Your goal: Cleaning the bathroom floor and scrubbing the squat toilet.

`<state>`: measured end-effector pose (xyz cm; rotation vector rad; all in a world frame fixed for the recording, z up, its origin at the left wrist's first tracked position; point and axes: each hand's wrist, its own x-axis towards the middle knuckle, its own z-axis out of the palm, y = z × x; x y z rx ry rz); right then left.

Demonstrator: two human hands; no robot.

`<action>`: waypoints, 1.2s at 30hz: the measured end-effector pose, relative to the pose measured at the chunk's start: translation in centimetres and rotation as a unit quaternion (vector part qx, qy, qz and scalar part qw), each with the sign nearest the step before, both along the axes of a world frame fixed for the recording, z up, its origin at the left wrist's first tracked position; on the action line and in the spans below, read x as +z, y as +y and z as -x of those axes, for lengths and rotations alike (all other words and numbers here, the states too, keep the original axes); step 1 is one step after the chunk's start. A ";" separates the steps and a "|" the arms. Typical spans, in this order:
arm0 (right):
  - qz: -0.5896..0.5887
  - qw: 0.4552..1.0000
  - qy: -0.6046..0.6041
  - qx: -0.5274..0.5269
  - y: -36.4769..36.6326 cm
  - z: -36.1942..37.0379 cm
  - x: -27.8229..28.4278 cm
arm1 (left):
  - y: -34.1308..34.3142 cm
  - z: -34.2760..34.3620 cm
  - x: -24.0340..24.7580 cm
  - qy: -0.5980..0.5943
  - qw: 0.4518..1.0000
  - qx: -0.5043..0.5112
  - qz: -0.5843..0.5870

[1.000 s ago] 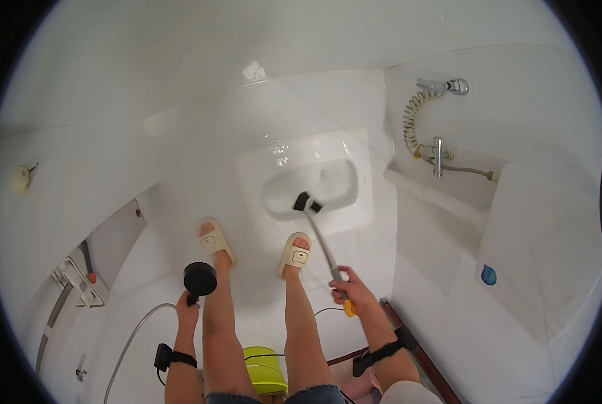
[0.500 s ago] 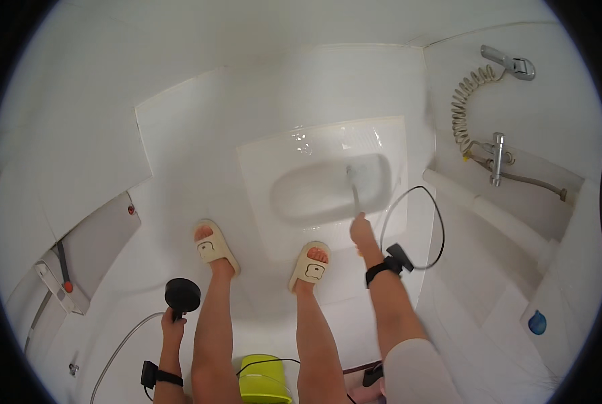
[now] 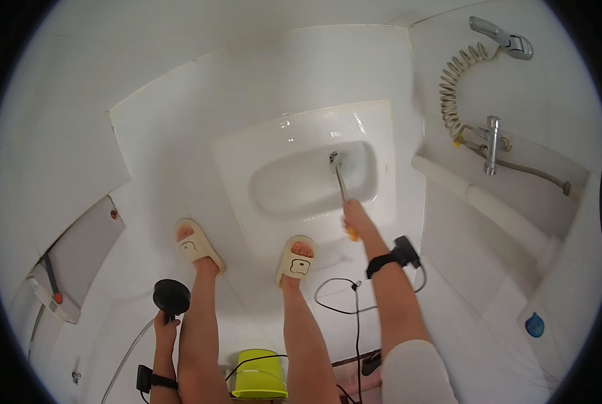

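My right hand (image 3: pixel 356 219) is closed round the handle of a toilet brush (image 3: pixel 342 183), whose orange end shows below my fist. The brush slants down into the bowl of a white squat toilet (image 3: pixel 233 161), its far end by the drain hole in the water; the head is hard to make out. At the lower left my left hand (image 3: pixel 167 326) grips a black shower head (image 3: pixel 171 296) by its handle, beside my left leg. No spray can be made out from it.
A yellow-green bucket (image 3: pixel 260 374) stands behind my feet, which are in cream slippers (image 3: pixel 297 259). Black cables (image 3: pixel 358 330) hang near my right forearm. On the right wall are a chrome valve (image 3: pixel 492 145), a coiled hose (image 3: pixel 449 91) and a white pipe (image 3: pixel 476 195).
My right hand has tilted the brush, and its far end is now at the drain hole. The black cable loop has swung from right of my wrist to its left. The view has shifted slightly.
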<state>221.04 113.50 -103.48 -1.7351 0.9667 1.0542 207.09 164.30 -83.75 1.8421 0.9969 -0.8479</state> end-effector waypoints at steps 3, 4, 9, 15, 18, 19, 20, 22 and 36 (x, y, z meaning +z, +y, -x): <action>0.262 0.772 -0.088 0.573 -8.9 -0.5 2.1 | -0.3 0.9 -0.8 -0.016 0.998 -0.047 -0.036; 0.244 0.709 -0.113 0.652 -9.1 -3.2 3.4 | 0.1 0.7 -0.6 -0.016 0.998 -0.049 -0.042; 0.281 0.615 -0.129 0.726 -4.3 -7.9 4.0 | 1.1 -0.5 1.0 -0.007 0.987 -0.126 -0.098; 0.109 0.989 0.020 0.101 0.6 2.3 -2.4 | 0.5 0.0 -0.1 -0.001 0.996 -0.075 -0.052; -0.363 0.608 0.152 -0.690 1.9 -0.3 -1.1 | 2.0 0.3 0.7 0.003 0.996 -0.060 -0.059; -0.364 0.610 0.147 -0.688 1.0 -0.6 -0.8 | 2.0 0.4 0.1 -0.002 0.997 -0.059 -0.055; -0.401 0.419 0.071 -0.812 0.5 -0.5 -0.5 | 2.2 0.5 -0.3 0.001 0.997 -0.067 -0.046; -0.427 0.097 -0.056 -0.898 1.3 -1.5 1.3 | 1.9 -0.4 -0.1 0.022 0.997 -0.062 -0.028; 0.289 0.660 -0.091 0.687 -5.5 -3.2 3.4 | 0.3 -2.7 2.5 -0.002 0.994 -0.101 -0.045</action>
